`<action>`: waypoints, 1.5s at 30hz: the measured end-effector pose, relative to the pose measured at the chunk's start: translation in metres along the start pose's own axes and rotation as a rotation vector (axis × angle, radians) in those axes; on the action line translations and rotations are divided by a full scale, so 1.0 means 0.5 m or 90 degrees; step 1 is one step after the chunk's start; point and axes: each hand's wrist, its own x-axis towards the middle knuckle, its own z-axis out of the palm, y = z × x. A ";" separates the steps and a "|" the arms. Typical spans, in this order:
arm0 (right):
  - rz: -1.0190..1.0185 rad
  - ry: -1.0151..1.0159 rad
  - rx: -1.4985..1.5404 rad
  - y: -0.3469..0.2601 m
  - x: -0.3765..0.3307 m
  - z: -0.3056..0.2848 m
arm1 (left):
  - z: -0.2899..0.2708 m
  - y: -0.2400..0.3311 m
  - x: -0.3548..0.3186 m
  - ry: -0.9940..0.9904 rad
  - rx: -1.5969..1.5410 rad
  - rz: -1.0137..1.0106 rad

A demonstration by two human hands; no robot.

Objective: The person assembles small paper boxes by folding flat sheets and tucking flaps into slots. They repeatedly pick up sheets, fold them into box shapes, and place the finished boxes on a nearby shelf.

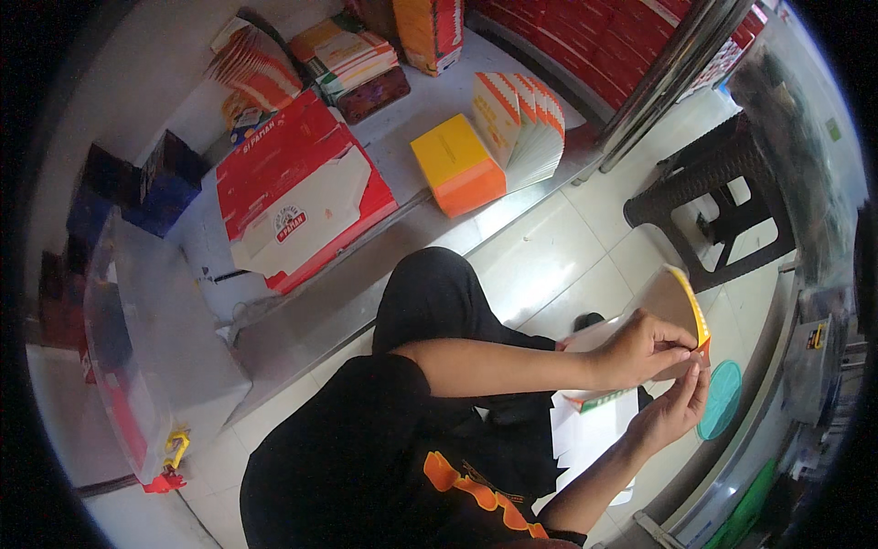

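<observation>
Plastic bin (151,357), clear-sided, is seen at far left, fitted with a yellow-and-red latch (174,453); dark blue boxes (169,183) are grouped just beyond it. On the table (430,99), a large red-and-white box (302,197) is laid at an angle, and behind it a fan of orange printed sheets (256,78) and a pile of printed papers (343,55) are stacked near a tall orange box (428,32). Closer to the table's metal edge, a yellow-and-orange box (457,165) is set against a spread row of printed cards (521,128). Below, a bent knee is covered by black trousers (430,293), and white paper (594,435) is seen under the forearms. Right of center, a carton (660,297) with a plain inner face and a yellow-and-orange edge is held up over the lap. Its edge is pinched by the left hand (645,349), with thumb and fingers closed together; the same corner is gripped from below by the right hand (672,412), whose fingertips are drawn narrow, nearly touching the left's. Beyond the hands, a round turquoise lid (721,403) is partly hidden, and a dark stool (722,201) is placed on the tiled floor (572,229).
</observation>
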 end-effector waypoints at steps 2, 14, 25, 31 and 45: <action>-0.010 0.014 -0.046 0.005 -0.014 0.012 | -0.010 0.009 -0.006 -0.013 0.009 0.022; -0.189 0.032 -0.173 0.061 -0.045 0.014 | 0.009 -0.014 -0.021 0.012 0.105 0.185; 0.257 -0.323 0.731 0.112 -0.044 -0.017 | -0.050 0.005 0.020 0.196 -0.369 -0.165; 0.190 -0.376 0.597 0.007 0.051 -0.096 | -0.066 0.052 0.045 0.068 -0.120 0.062; -0.305 -0.427 0.239 -0.001 0.026 -0.042 | -0.076 0.098 0.037 -0.229 -0.196 0.207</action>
